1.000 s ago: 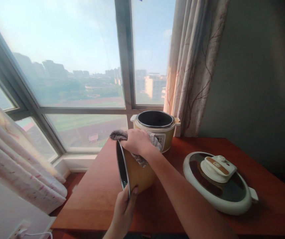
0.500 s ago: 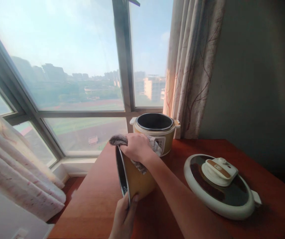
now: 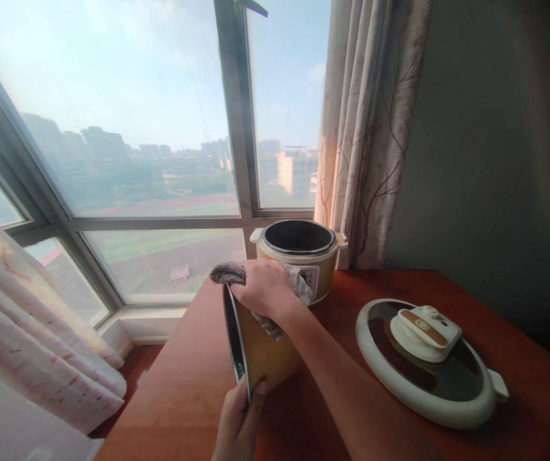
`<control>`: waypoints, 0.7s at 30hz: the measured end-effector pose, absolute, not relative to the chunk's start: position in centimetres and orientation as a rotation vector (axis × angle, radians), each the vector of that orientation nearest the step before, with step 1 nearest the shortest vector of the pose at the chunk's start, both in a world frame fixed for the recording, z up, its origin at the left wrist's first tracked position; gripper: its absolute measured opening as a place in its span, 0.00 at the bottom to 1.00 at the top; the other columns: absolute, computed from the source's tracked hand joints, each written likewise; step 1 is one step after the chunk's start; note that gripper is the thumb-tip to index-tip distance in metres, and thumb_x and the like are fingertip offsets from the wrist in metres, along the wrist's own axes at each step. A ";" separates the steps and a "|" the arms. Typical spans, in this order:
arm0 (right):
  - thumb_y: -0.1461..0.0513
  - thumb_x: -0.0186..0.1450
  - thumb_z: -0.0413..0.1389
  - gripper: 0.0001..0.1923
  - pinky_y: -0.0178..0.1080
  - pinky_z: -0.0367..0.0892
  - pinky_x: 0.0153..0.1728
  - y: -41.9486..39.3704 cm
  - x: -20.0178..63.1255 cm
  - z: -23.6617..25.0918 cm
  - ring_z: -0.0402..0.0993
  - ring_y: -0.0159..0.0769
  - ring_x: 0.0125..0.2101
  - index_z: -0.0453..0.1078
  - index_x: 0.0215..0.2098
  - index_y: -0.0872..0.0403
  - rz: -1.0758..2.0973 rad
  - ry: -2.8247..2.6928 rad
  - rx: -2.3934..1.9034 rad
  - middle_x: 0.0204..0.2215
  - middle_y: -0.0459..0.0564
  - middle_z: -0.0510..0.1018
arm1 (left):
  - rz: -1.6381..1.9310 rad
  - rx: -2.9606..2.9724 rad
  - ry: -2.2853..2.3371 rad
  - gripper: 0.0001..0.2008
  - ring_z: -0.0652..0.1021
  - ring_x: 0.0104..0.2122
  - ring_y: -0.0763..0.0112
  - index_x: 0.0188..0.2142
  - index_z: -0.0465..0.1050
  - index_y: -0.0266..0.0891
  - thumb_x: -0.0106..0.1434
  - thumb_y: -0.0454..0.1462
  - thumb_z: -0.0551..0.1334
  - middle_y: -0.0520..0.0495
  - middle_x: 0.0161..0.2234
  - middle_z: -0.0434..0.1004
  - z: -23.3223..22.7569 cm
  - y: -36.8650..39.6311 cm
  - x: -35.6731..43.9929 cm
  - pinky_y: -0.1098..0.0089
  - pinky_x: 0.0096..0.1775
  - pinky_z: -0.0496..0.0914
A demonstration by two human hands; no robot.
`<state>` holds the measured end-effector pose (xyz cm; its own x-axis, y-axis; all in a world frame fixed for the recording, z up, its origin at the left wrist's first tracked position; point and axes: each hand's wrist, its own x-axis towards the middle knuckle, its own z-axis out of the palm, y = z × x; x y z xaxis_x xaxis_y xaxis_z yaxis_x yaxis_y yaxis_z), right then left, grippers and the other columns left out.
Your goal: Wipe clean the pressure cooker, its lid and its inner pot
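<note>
A golden inner pot (image 3: 269, 358) with a dark inside is tilted on its side above the table, its opening facing left. My left hand (image 3: 239, 413) grips the near, lower part of its rim, thumb on the golden outside. At the upper end of the rim, my right hand (image 3: 267, 288) is closed on a grey cloth (image 3: 229, 273), pressing it over the edge. Part of the cloth hangs down the pot's outer wall. Behind them stands the cooker body (image 3: 298, 246), open at the top, with its front panel partly hidden by the cloth.
To the right, a round lid (image 3: 375, 358) with a white rim, dark glass and a white handle lies on the reddish wooden table (image 3: 159, 400). Large windows (image 3: 159, 128) rise beyond the table. Curtains (image 3: 365, 141) hang at the right and the left.
Both hands keep their holds on the pot and the cloth, with hardly any movement. The view has shifted very slightly.
</note>
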<state>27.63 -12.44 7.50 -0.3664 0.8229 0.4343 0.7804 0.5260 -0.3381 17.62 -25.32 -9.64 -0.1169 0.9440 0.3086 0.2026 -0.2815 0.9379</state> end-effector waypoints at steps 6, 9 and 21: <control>0.50 0.65 0.51 0.18 0.45 0.62 0.48 -12.4 27.5 7.5 0.74 0.45 0.44 0.76 0.40 0.52 0.094 -2.210 -1.300 0.39 0.54 0.81 | 1.459 1.478 1.312 0.20 0.79 0.33 0.59 0.33 0.80 0.35 0.60 0.51 0.63 0.43 0.30 0.80 -9.4 -25.0 17.5 0.67 0.39 0.75; 0.52 0.65 0.51 0.17 0.45 0.62 0.48 -12.7 27.5 7.5 0.74 0.45 0.44 0.75 0.41 0.53 0.055 -2.190 -1.291 0.40 0.54 0.81 | 1.459 1.503 1.266 0.20 0.77 0.28 0.63 0.32 0.80 0.35 0.61 0.51 0.62 0.44 0.27 0.78 -8.6 -24.9 17.6 0.69 0.35 0.74; 0.61 0.60 0.54 0.35 0.50 0.38 0.68 -19.5 28.8 1.6 0.49 0.45 0.67 0.57 0.66 0.54 -0.034 -1.970 -1.058 0.67 0.49 0.59 | 1.522 1.357 1.150 0.16 0.73 0.26 0.66 0.27 0.79 0.34 0.55 0.48 0.67 0.47 0.23 0.75 -7.5 -23.9 17.4 0.71 0.31 0.72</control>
<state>28.76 -19.50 1.61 -0.2558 0.6623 0.7042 0.6861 0.6376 -0.3505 17.38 -23.93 -7.51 -0.1261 0.9498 0.2864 0.0163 -0.2867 0.9579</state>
